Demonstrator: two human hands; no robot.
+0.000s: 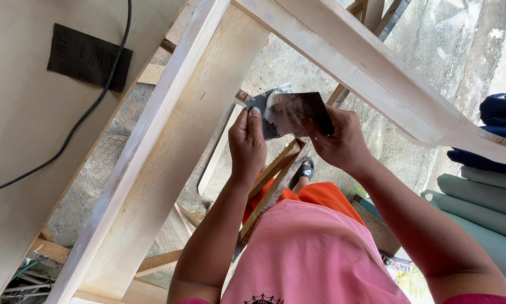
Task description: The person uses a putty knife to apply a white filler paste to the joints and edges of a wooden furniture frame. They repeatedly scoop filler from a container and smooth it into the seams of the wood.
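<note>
Gripped worn sandpaper sheet (pixel 289 112) between left hand (pixel 247 143) and right hand (pixel 340 141) above pale wooden frame (pixel 168 146); risked tearing if pulled.

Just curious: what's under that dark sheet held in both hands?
Below the sandpaper, gripped by left hand and right hand, show wooden slats, concrete floor and a sandalled foot. Whatever lies directly beneath the sheet is covered.
</note>
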